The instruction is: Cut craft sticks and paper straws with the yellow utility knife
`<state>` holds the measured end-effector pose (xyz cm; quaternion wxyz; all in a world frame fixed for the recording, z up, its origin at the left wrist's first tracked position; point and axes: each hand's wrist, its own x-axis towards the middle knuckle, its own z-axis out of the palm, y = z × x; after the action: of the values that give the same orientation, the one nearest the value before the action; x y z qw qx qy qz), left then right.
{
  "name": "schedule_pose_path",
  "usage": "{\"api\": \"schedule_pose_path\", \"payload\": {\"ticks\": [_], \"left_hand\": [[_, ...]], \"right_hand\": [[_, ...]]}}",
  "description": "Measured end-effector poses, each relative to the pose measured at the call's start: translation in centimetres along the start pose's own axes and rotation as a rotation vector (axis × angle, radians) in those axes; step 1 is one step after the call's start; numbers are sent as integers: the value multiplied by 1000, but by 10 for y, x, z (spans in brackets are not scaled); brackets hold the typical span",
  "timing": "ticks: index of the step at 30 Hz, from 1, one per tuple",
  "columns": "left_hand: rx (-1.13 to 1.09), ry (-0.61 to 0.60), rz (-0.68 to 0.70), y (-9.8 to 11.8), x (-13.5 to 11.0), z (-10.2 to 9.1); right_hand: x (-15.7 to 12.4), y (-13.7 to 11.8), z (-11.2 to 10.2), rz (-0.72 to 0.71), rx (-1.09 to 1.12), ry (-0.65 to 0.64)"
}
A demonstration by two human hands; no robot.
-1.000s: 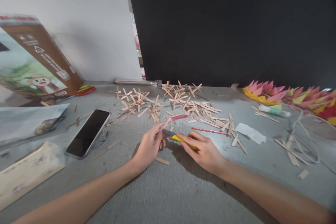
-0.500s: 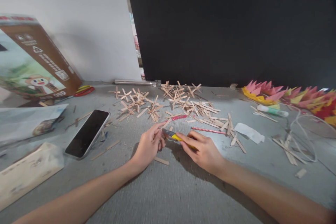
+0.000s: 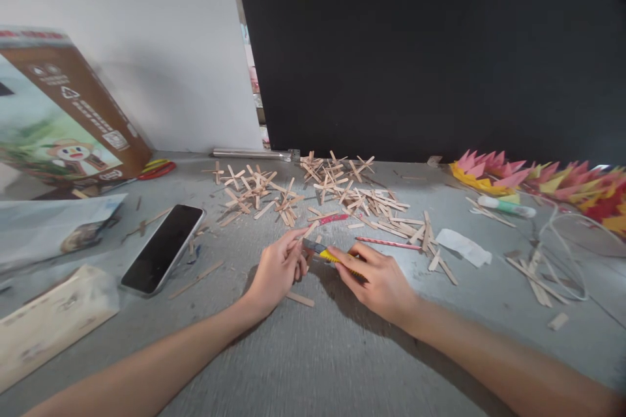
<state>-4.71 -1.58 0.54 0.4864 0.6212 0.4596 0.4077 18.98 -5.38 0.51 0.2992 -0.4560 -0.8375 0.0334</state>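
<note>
My left hand (image 3: 278, 270) is closed on a thin wooden craft stick (image 3: 310, 230), whose end pokes out past the fingertips. In my right hand (image 3: 380, 275) is a yellow and grey utility knife (image 3: 328, 254), gripped along its handle. The knife's front end meets the stick at my left fingertips; the blade itself is too small to make out. On the table just below lies a loose wooden stick (image 3: 300, 299). Beyond my hands are a red strip-like tool (image 3: 332, 218), partly covered, and a red patterned pencil (image 3: 386, 243).
Piles of crossed sticks (image 3: 257, 186) and loose sticks (image 3: 374, 201) spread behind my hands. A phone (image 3: 163, 249), scissors (image 3: 155, 170) and a printed box (image 3: 73, 111) are on the left. To the right lie white paper (image 3: 463, 247), a glue stick (image 3: 506, 206), a white cable (image 3: 550, 234) and folded-paper crowns (image 3: 489, 172).
Almost nothing differs. Both hands keep their grip and place, with the knife still against the stick; the view has shifted very slightly.
</note>
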Motion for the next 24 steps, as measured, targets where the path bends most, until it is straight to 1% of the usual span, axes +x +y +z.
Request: {"api": "schedule_pose_path", "payload": {"ticks": [5, 10, 16, 24], "left_hand": [[31, -13, -2, 1, 0, -1], [48, -2, -8, -2, 0, -1], [77, 3, 26, -2, -2, -1], [205, 11, 78, 5, -4, -2]], "right_hand": [[1, -1, -1, -23, -37, 15], [-1, 0, 1, -14, -35, 9], [-1, 0, 2, -7, -28, 5], [0, -2, -2, -28, -58, 12]]}}
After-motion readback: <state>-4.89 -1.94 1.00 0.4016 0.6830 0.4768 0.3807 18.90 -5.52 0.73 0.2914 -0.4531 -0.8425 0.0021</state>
